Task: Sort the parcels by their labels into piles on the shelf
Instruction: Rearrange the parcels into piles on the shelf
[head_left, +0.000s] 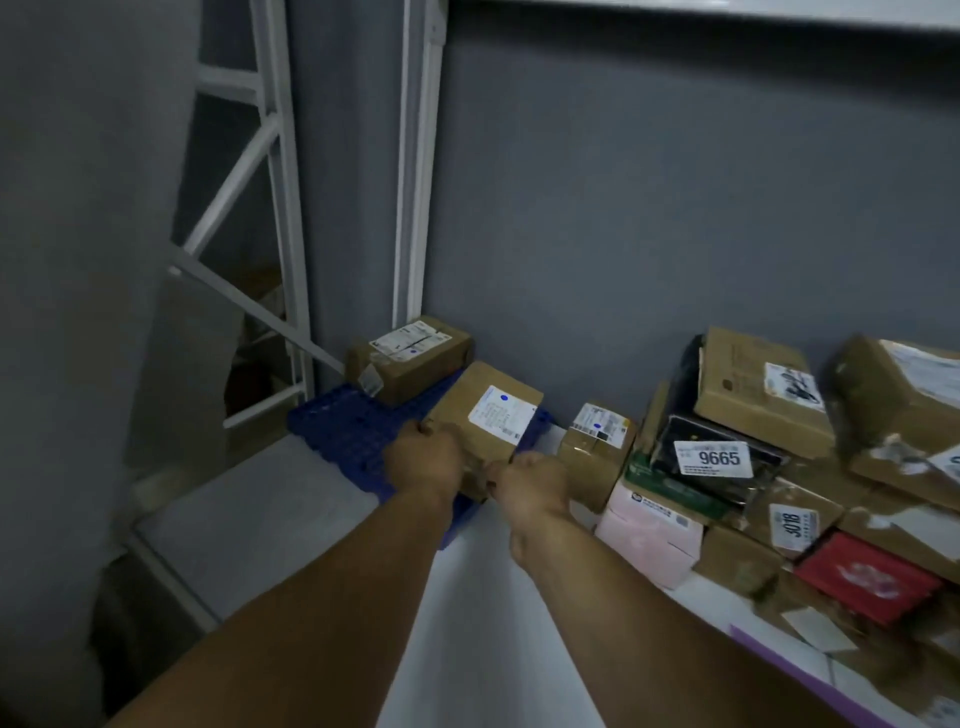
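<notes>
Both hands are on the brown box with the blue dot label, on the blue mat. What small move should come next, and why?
Probably set it flat and let go. The box lies tilted over the blue mat, held at its near edge by the left hand and right hand. Another box with a blue-dot label already stands behind it, so this seems its pile.

You have both bare forearms stretched forward side by side, converging on the cardboard box (483, 423). Your left hand (423, 460) curls its fingers over the box's near left corner. Your right hand (532, 480) sits just right of it, knuckles up, fingers closed against the box's near right edge.
</notes>
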